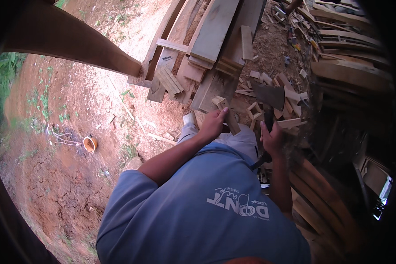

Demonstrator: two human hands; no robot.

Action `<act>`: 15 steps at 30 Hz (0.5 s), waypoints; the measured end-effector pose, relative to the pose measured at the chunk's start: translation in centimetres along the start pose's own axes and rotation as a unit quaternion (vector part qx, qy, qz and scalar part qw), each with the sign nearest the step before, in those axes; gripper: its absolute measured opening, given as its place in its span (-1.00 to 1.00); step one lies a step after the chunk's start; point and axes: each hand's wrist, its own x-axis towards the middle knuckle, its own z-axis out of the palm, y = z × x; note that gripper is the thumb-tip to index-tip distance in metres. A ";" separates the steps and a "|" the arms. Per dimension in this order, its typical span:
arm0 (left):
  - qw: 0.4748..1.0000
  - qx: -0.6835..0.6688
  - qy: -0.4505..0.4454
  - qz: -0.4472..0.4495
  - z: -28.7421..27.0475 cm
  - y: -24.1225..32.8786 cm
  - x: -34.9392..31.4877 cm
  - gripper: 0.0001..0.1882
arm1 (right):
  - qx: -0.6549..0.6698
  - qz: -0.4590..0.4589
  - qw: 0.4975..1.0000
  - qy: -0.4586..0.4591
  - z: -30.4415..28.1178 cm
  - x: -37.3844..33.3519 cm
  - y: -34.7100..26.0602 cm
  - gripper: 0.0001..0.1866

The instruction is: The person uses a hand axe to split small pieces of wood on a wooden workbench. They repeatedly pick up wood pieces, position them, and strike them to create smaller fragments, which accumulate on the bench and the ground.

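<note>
My left hand [213, 125] is closed round a short wooden block [232, 121], which stands tilted in front of my lap. My right hand [272, 137] grips the dark handle of a hatchet [269, 97] to the right of the block. The hatchet's broad dark blade is raised beyond my hand, apart from the block. Between the two hands, a bit farther off, lies a small frame-like wooden piece [254, 111]. Part of the left hand's fingers is hidden behind the block.
Long planks [213, 33] are stacked ahead, with short offcuts [169, 81] on them. A thick wooden post [83, 42] slants in at upper left. Scraps and shavings litter the ground at right, beside curved timbers [347, 70]. An orange bowl [90, 144] lies on the dirt.
</note>
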 end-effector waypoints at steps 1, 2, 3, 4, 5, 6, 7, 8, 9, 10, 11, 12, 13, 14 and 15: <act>1.000 0.004 0.001 0.001 0.3 0.1 -0.3 -0.43 | -0.033 -0.032 0.999 0.012 -0.7 -0.2 0.3 -0.67; 1.000 -0.007 0.000 0.002 0.5 -0.1 -0.3 -0.43 | -0.066 -0.064 0.995 0.024 -1.4 -0.3 0.6 -0.67; 1.000 -0.017 -0.002 0.002 0.7 -0.2 -0.4 -0.43 | -0.098 -0.095 0.990 0.038 -1.9 -0.6 0.7 -0.67; 1.000 -0.029 -0.003 0.003 0.7 -0.4 -0.4 -0.43 | -0.094 -0.098 0.990 0.030 -2.2 -1.0 0.0 -0.67; 1.000 -0.028 -0.004 0.009 0.7 -0.8 -0.2 -0.43 | -0.090 -0.101 0.991 0.021 -2.7 -1.6 -1.3 -0.66; 1.000 -0.027 -0.007 0.014 0.6 -1.2 0.1 -0.43 | -0.086 -0.104 0.991 0.014 -3.1 -2.2 -2.5 -0.65; 0.999 -0.025 -0.009 0.020 0.6 -1.3 0.2 -0.43 | -0.099 -0.120 0.988 0.005 -3.2 -2.7 -3.3 -0.65; 1.000 -0.017 -0.004 0.023 0.6 -1.5 0.2 -0.43 | -0.111 -0.137 0.984 -0.003 -3.2 -3.3 -4.1 -0.65; 1.000 -0.005 0.000 0.027 0.7 -1.4 0.1 -0.43 | -0.120 -0.153 0.981 -0.009 -2.8 -3.9 -4.4 -0.65; 1.000 0.007 0.004 0.030 0.7 -1.5 0.0 -0.43 | -0.112 -0.161 0.980 -0.017 -2.1 -4.2 -4.4 -0.66; 0.999 0.005 0.005 0.035 0.7 -1.6 0.1 -0.44 | -0.103 -0.169 0.980 -0.025 -1.2 -4.5 -4.1 -0.66; 0.999 0.001 0.009 0.039 0.8 -1.8 0.1 -0.44 | -0.095 -0.179 0.979 -0.036 -0.3 -4.6 -3.9 -0.67; 0.999 -0.004 0.008 0.042 0.9 -1.8 0.0 -0.44 | -0.108 -0.167 0.979 -0.043 0.5 -4.7 -3.8 -0.66; 0.999 -0.017 0.004 0.035 1.0 -1.8 -0.1 -0.44 | -0.120 -0.156 0.979 -0.050 1.2 -4.7 -3.7 -0.65; 0.999 -0.027 0.002 0.030 1.0 -1.5 -0.2 -0.45 | -0.129 -0.148 0.979 -0.057 2.0 -4.5 -3.4 -0.65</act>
